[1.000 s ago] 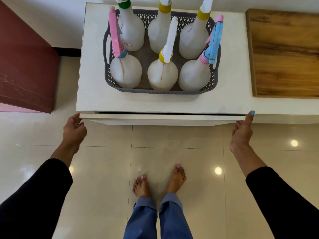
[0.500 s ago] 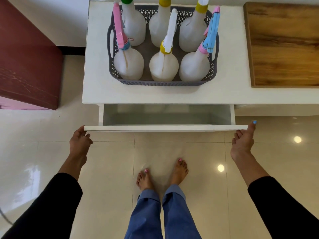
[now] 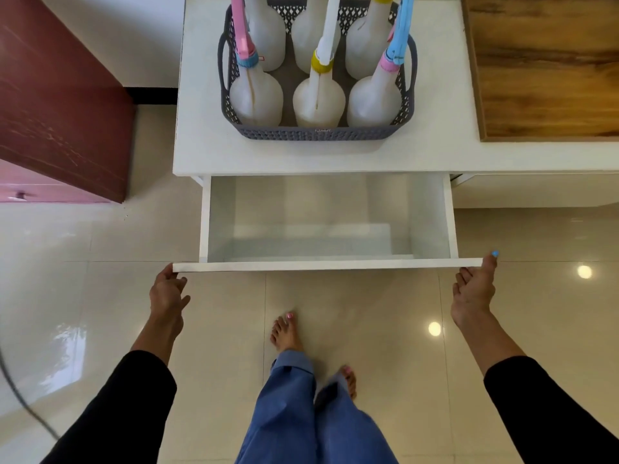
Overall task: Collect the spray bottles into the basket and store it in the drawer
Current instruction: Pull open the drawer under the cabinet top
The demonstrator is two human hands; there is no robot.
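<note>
A grey lattice basket (image 3: pixel 315 132) stands on the white cabinet top (image 3: pixel 207 142) and holds several white spray bottles (image 3: pixel 319 102) with pink, yellow and blue triggers. Below it the white drawer (image 3: pixel 326 264) is pulled far out, and its inside is bare. My left hand (image 3: pixel 167 293) grips the left end of the drawer front from below. My right hand (image 3: pixel 475 289) holds the right end, thumb up against the edge.
A dark red cabinet (image 3: pixel 63 105) stands at the left. A wooden board (image 3: pixel 546 65) lies on the top at the right. My bare feet (image 3: pixel 286 331) stand on the glossy tiled floor just in front of the drawer. A grey cable (image 3: pixel 20 400) crosses the lower left.
Both hands have pulled the drawer from nearly closed to wide open, towards me. My feet have stepped back. The basket has stayed in place.
</note>
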